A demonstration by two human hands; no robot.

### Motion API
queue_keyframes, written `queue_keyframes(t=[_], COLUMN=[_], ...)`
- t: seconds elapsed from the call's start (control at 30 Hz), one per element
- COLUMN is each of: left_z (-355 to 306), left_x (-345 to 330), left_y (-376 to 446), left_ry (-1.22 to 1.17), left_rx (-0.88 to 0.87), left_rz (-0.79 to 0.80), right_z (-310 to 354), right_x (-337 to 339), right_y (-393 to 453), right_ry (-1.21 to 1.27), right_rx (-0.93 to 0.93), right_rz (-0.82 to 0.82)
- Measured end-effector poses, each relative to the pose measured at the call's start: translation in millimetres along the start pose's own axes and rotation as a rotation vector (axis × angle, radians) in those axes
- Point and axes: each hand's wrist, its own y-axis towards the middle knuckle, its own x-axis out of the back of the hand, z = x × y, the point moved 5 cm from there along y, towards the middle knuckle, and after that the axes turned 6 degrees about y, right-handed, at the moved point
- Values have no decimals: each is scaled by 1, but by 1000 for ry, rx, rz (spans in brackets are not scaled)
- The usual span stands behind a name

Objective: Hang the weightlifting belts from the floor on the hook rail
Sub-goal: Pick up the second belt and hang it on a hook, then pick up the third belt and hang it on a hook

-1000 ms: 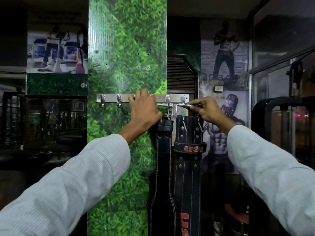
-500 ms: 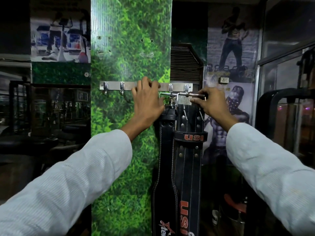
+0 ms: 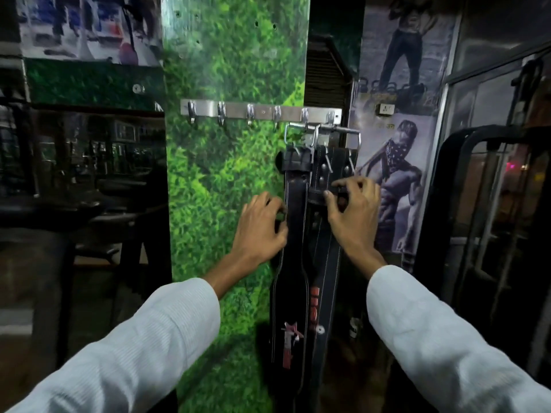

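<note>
Two black belts hang by their steel buckles from the right end of the hook rail (image 3: 261, 111), just above centre of the frame, long axes running straight down the green panel (image 3: 220, 180). The left belt (image 3: 293, 222) hangs beside the right belt (image 3: 323, 263), the two touching edge to edge. Both hands sit below the buckles, so the belts lie straight ahead, between them. The left hand (image 3: 261, 223) has its curled fingers against the left belt's outer edge; whether it truly grips is hard to tell. The right hand (image 3: 353, 210) pinches the right belt's keeper loop between thumb and fingertips, and looks the nearer to a firm hold. Four hooks stand bare toward the rail's left.

A second ago both hands were up at rail height, the left on the bar, the right feeding a buckle onto its hook. Now they've dropped to the straps, apparently straightening the hang. The floor is out of view, so any belts left there can't be seen.
</note>
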Motion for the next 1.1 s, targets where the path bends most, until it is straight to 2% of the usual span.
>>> queue_keyframes(t=[0.1,0.37,0.57,0.7,0.77,0.9,1.03,1.1], left_z=[13,46,57,60,64,52,32,17], left_x=[-8,-40,-62,-71,-74,-96,-127,-144], left_y=[-50,-239,-408,-504,-555,-663,-791,-840], left_ry=[-42,-207,-306,-314,-290,-229,-174,-146], left_rx=[53,323,643,823,944,1084,1250,1260], left_rz=[98,387,618,759,828,1033,1097,1145], right_z=[15,46,47,32,12,1,-45,-61], right_x=[1,-12,-25,-30,-30,-11,27,47], right_y=[-50,-258,-425,-533,-608,-716,-847,-902], right_ry=[47,186,201,236,307,311,169,143], right_rx=[11,-220,-339,-561,-663,-639,-848,-958], right_rz=[65,521,1211,1522,1620,1768,1894,1939])
